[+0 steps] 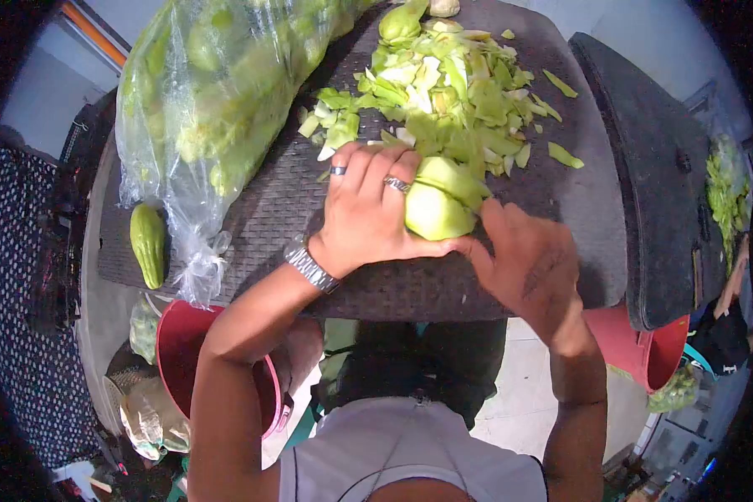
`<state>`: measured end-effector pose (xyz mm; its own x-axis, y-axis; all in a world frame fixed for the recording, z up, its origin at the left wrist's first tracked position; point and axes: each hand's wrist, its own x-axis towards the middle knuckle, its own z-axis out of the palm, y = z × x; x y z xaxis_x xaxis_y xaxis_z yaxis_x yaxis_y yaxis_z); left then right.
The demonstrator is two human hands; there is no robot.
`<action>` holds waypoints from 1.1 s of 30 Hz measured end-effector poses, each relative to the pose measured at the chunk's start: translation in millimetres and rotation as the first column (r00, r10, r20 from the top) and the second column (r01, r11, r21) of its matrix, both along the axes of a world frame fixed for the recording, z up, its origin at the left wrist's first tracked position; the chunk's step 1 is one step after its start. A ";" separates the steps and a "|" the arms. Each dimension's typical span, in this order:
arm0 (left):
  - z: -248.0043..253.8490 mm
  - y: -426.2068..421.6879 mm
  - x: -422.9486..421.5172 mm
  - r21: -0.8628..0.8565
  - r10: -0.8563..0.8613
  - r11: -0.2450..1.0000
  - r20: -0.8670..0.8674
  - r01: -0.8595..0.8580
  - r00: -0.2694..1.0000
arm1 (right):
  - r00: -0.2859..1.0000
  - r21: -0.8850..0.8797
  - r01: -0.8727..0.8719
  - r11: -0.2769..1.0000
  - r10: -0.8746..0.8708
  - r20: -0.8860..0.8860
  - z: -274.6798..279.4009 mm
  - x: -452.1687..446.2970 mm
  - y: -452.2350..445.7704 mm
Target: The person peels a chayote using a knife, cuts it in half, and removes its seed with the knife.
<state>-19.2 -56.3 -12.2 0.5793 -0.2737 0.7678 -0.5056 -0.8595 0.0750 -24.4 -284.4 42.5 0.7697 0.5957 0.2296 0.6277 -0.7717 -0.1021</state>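
My left hand (pixel 368 209), with rings and a metal watch, is wrapped round a pale green chayote (pixel 439 213) over the near part of the table. A deep groove or cut runs across the chayote. Against its right side my right hand (pixel 531 255) is closed, thumb near the chayote; what its fingers hold, if anything, is hidden. Just beyond both hands lies a heap of green peelings and pieces (pixel 460 92). At the far end of the heap rests another chayote (pixel 403 21).
A knotted clear plastic bag (pixel 217 109) full of chayotes fills the left of the dark woven-top table (pixel 268 226). One ridged chayote (pixel 147 245) lies beside its knot. Red buckets (pixel 180 343) stand below both sides. A dark chair or panel (pixel 661 184) adjoins the right edge.
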 end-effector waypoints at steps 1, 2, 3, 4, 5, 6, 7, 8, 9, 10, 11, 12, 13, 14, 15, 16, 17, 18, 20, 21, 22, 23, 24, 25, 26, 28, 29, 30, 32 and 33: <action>-0.8 -1.8 3.2 0.005 -0.013 1.000 -0.001 0.013 1.000 | 1.000 -0.032 0.015 0.999 -0.014 0.011 -0.4 0.9 -2.8; -0.8 -4.8 5.2 0.007 -0.025 1.000 -0.002 0.025 1.000 | 0.999 -0.042 0.020 0.999 -0.018 0.032 0.3 1.4 -5.3; 3.9 -7.4 4.1 0.036 -0.041 0.998 -0.061 0.043 0.997 | 0.998 -0.045 0.031 0.998 -0.029 0.048 0.2 0.0 -7.4; 11.8 -7.6 5.2 0.071 -0.058 0.995 -0.110 0.066 0.992 | 0.996 -0.042 0.047 0.998 -0.044 0.074 -0.3 0.3 -8.7; 23.2 -6.3 9.1 0.107 -0.073 0.990 -0.152 0.090 0.986 | 0.998 0.028 0.048 0.998 -0.049 0.035 -1.1 3.8 -10.9; 45.3 -1.6 10.4 0.155 -0.160 0.967 -0.251 0.202 0.955 | 0.999 0.096 0.049 0.994 -0.049 -0.009 -3.8 7.2 -14.7; 61.4 1.4 13.6 0.036 -0.286 0.953 -0.232 0.302 0.930 | 0.997 0.161 0.053 0.986 -0.042 -0.068 -8.2 6.2 -18.0; 79.1 4.6 15.1 -0.082 -0.403 0.915 -0.200 0.394 0.893 | 0.998 0.209 0.022 0.978 -0.009 -0.064 -13.4 5.0 -19.1; 102.0 6.5 14.5 -0.119 -0.456 0.889 -0.169 0.441 0.874 | 0.998 0.260 -0.010 0.965 0.025 -0.056 -18.6 5.0 -18.5; 131.7 5.4 9.3 -0.048 -0.386 0.922 -0.174 0.384 0.906 | 0.996 0.315 -0.040 0.948 0.062 -0.059 -23.9 3.2 -16.9; 158.4 4.3 2.1 0.036 -0.317 0.945 -0.154 0.326 0.936 | 0.995 0.320 -0.037 0.947 0.063 -0.072 -25.1 2.1 -14.3; 171.5 -1.5 0.2 0.111 -0.254 0.956 -0.142 0.270 0.957 | 0.995 0.326 -0.035 0.945 0.064 -0.081 -25.7 1.0 -10.8; 163.6 -5.9 5.2 0.159 -0.226 0.956 -0.134 0.246 0.965 | 0.994 0.329 -0.031 0.944 0.065 -0.091 -26.0 -1.0 -7.2; 155.7 -10.3 10.1 0.207 -0.200 0.953 -0.124 0.222 0.972 | 0.993 0.332 -0.029 0.943 0.066 -0.102 -26.0 -2.5 -4.0; 126.1 -8.3 20.7 0.288 -0.160 0.941 -0.089 0.179 0.983 | 0.992 0.334 -0.025 0.942 0.066 -0.111 -25.8 -3.5 -1.2; 91.1 -3.9 24.7 0.278 -0.092 0.945 -0.279 0.173 0.956 | 0.990 0.335 -0.019 0.942 0.064 -0.122 -25.8 -4.0 0.7; 71.7 1.5 28.3 0.386 0.024 0.912 -0.395 0.142 0.918 | 0.992 0.305 -0.012 0.952 0.049 -0.116 -24.2 -3.2 1.4; 70.6 1.6 30.2 0.327 -0.016 0.934 -0.362 0.143 0.932 | 0.994 0.276 0.001 0.961 0.030 -0.107 -22.2 -1.1 2.2; 63.7 -0.2 29.3 0.277 -0.064 0.946 -0.348 0.168 0.935 | 0.991 0.247 0.045 0.968 -0.012 -0.134 -24.0 -7.3 1.6; 60.2 1.4 29.0 0.289 -0.044 0.945 -0.342 0.150 0.939 | 0.990 0.243 0.037 0.969 -0.002 -0.143 -23.3 -5.5 1.9; 61.2 4.5 31.6 0.312 -0.024 0.941 -0.321 0.130 0.947 | 0.991 0.248 0.028 0.968 0.006 -0.135 -21.6 -0.7 4.0; 63.9 6.9 26.5 0.303 0.005 0.945 -0.397 0.126 0.918 | 0.992 0.223 0.022 0.974 0.006 -0.128 -18.6 -2.2 6.0; 67.8 8.1 19.8 0.295 0.031 0.947 -0.469 0.124 0.883 | 0.993 0.201 0.021 0.979 0.003 -0.118 -14.3 -4.2 7.2; 70.1 9.2 18.8 0.289 0.051 0.949 -0.536 0.127 0.843 | 0.994 0.178 0.027 0.984 -0.008 -0.106 -12.7 -5.0 7.9; 54.7 11.4 20.5 0.195 -0.031 0.975 -0.371 0.110 0.928 | 0.994 0.167 0.026 0.986 -0.008 -0.111 -13.7 -10.0 7.7; 60.4 12.0 18.8 0.263 0.016 0.959 -0.417 0.103 0.909 | 0.996 0.144 0.012 0.989 0.001 -0.085 -14.5 -9.9 7.6; 60.5 11.2 12.7 0.293 0.044 0.951 -0.451 0.101 0.892 | 0.996 0.131 0.017 0.991 -0.005 -0.093 -15.2 -13.8 7.2; 58.3 9.7 10.7 0.224 -0.014 0.969 -0.371 0.104 0.928 | 0.996 0.121 0.022 0.992 -0.011 -0.087 -15.4 -14.0 6.9; 53.6 11.4 5.0 0.213 -0.030 0.970 -0.360 0.114 0.932 | 0.996 0.112 0.019 0.994 -0.009 -0.087 -15.2 -16.9 6.9; 53.9 13.4 5.6 0.212 -0.039 0.970 -0.343 0.118 0.939 | 0.998 0.117 0.010 0.993 -0.002 -0.070 -13.7 -14.7 7.7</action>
